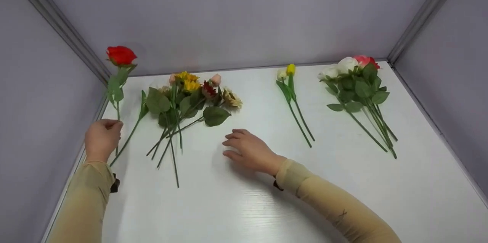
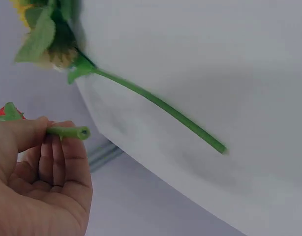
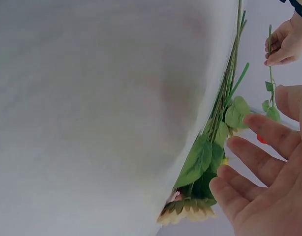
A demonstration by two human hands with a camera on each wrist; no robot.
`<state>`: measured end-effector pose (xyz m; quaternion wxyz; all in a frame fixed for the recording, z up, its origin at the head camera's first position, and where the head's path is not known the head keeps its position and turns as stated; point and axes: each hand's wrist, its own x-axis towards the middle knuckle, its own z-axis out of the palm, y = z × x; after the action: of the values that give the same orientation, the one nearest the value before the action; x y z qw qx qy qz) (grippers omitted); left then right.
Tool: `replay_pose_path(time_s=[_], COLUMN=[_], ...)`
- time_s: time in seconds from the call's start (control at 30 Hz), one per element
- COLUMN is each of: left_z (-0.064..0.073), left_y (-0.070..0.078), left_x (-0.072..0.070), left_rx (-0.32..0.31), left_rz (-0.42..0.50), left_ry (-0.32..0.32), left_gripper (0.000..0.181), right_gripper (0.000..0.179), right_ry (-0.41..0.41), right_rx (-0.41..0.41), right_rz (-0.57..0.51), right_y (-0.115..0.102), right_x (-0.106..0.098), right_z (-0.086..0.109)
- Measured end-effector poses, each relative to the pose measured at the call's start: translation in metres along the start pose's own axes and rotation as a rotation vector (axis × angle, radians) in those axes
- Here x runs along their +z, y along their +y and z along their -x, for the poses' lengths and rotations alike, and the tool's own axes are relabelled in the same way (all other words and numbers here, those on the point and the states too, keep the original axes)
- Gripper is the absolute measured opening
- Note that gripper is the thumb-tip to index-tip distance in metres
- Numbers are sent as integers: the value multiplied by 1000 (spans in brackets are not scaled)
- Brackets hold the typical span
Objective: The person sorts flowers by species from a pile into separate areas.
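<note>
Only the head view showed two tulips (image 1: 292, 86), while the left hand (image 1: 102, 139) pinched one red rose (image 1: 121, 57) and the right hand (image 1: 252, 154) hung relaxed.

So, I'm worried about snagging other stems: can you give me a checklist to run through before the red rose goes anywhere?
1. Red rose secured: ok, the left hand pinches its stem.
2. Rose's stem end clear of the loose green stem: ok, a gap shows in the left wrist view.
3. Right hand free: ok, it holds nothing.
4. Sunflower bunch untangled: not ok, several of its stems cross.
5. Yellow tulip and pale tulip clear of the bunches: ok, they lie apart from both.
6. Bloom on the loose green stem identified: cannot tell, none is clearly visible.
</note>
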<state>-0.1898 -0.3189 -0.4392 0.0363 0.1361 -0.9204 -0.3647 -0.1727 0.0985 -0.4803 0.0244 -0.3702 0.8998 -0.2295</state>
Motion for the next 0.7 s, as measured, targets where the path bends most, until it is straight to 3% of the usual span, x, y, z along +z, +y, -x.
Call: replay_pose_path(time_s=[0.17,0.4,0.5,0.7], left_z=[8,40,59,91], left_y=[54,127,152,188], left_x=[22,87,119,180], left_rx=[54,87,94,138], left_rz=[180,482,605,754], left_ry=[-141,-371,-441,-542], left_gripper=[48,36,28,22], right_gripper=[31,26,25,31], right_ry=[145,326,381,418], right_rx=[137,400,449,472], right_rz=[-99,-414,-596,-895], right_y=[23,50,59,64], right_x=[-21,-52,-64,-80], right_z=[11,26,28,29])
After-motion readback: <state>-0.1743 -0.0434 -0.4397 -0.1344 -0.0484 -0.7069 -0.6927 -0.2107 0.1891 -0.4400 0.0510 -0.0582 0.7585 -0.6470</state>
